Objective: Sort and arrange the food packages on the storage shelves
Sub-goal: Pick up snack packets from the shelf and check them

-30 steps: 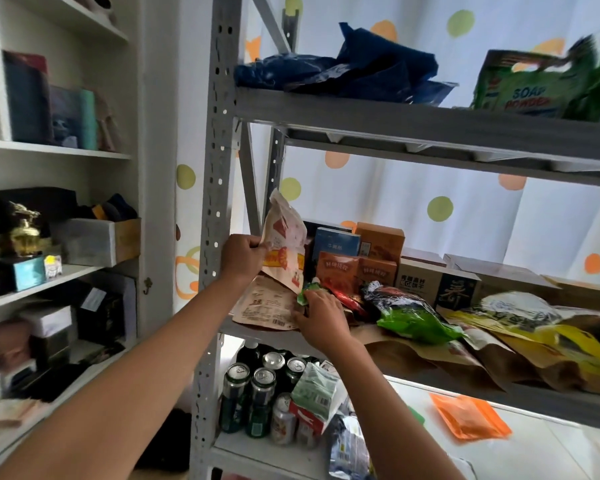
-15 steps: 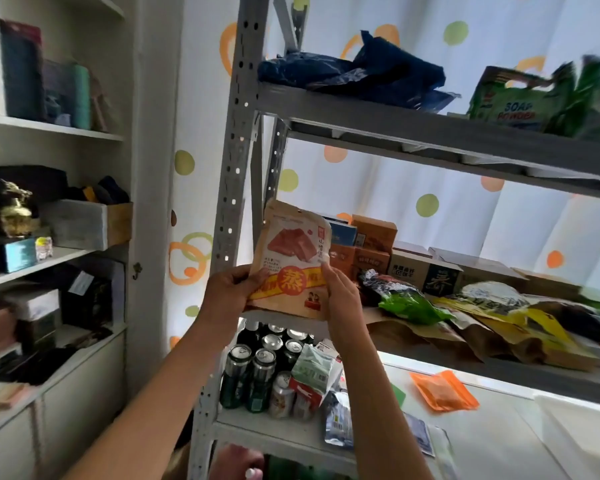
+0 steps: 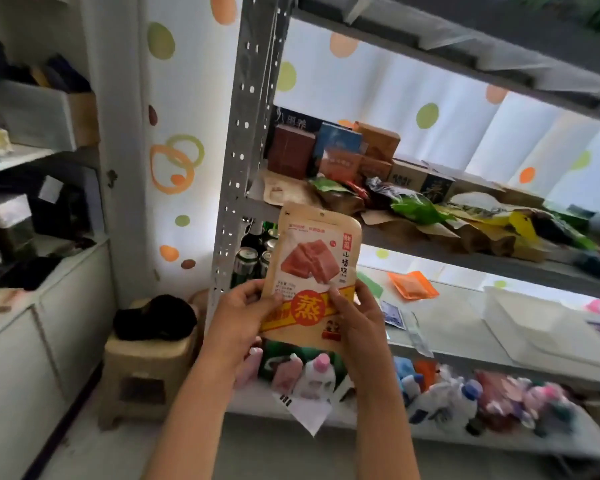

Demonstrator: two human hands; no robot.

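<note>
Both hands hold the tan snack pouch (image 3: 312, 271) upright before the metal shelving (image 3: 236, 168). The left hand (image 3: 238, 317) grips its lower left edge, the right hand (image 3: 357, 320) its lower right, thumbs on the front. Behind it stand green cans (image 3: 245, 263); boxes (image 3: 336, 147) and crumpled bags (image 3: 416, 209) crowd the shelf above.

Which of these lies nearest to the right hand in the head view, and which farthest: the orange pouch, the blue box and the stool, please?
From the right hand:
1. Orange pouch, just up and right, on the lower shelf.
2. Stool, off to the left, on the floor.
3. Blue box, high above, at the back of the upper shelf.
</note>
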